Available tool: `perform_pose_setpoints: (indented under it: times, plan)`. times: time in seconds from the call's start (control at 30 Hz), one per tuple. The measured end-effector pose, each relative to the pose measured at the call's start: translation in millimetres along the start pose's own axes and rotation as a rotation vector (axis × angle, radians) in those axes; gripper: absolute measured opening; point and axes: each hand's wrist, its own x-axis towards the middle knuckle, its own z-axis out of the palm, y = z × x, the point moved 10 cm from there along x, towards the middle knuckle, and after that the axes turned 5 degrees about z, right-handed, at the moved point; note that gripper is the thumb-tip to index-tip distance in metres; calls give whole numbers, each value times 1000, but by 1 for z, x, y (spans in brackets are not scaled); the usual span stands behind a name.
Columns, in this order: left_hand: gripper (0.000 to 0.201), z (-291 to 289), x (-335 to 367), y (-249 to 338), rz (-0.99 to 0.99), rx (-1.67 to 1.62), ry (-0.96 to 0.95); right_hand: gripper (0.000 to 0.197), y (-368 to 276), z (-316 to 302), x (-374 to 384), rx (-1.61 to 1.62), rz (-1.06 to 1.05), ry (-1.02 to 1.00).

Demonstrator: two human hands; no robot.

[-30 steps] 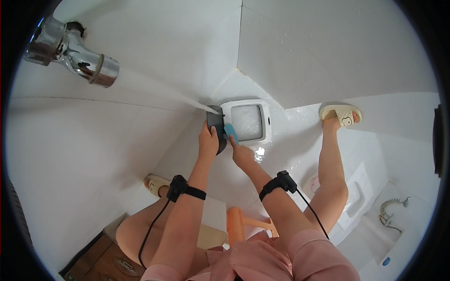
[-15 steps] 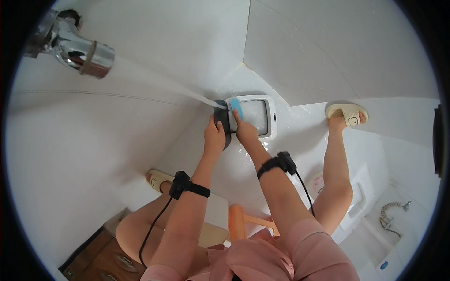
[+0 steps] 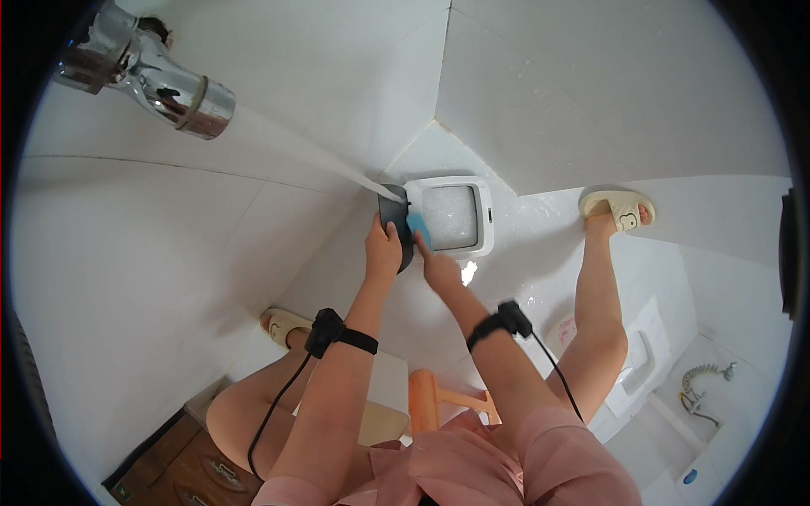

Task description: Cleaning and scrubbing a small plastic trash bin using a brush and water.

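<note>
My left hand is closed round the near part of a dark grey, flat oblong piece with rounded ends, held on edge. Water from the tap strikes its far end. In my right hand is a light blue scrubber, sponge or brush I cannot tell, held at the right side of the grey piece. Just right of both stands a white bin with a rounded square rim and foamy water inside.
Wet light floor surrounds the bin, with walls meeting in a corner behind it. My slippered feet stand wide apart. An orange stool-like frame, a brown wooden cabinet, a squat toilet and a coiled hose are nearby.
My right hand has drawn the scrubber toward me along the grey piece, off the bin's far left corner. The left hand keeps its hold, shifted slightly left in view.
</note>
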Motion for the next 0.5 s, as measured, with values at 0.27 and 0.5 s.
perform_pose_setpoints:
  times: [0.27, 0.5]
  plan:
    - [33, 13, 2, 8, 38, -3, 3, 75, 21, -56, 59, 115, 67, 186]
    - [34, 9, -1, 5, -12, -21, 4, 31, 59, -26, 67, 1037, 332, 358]
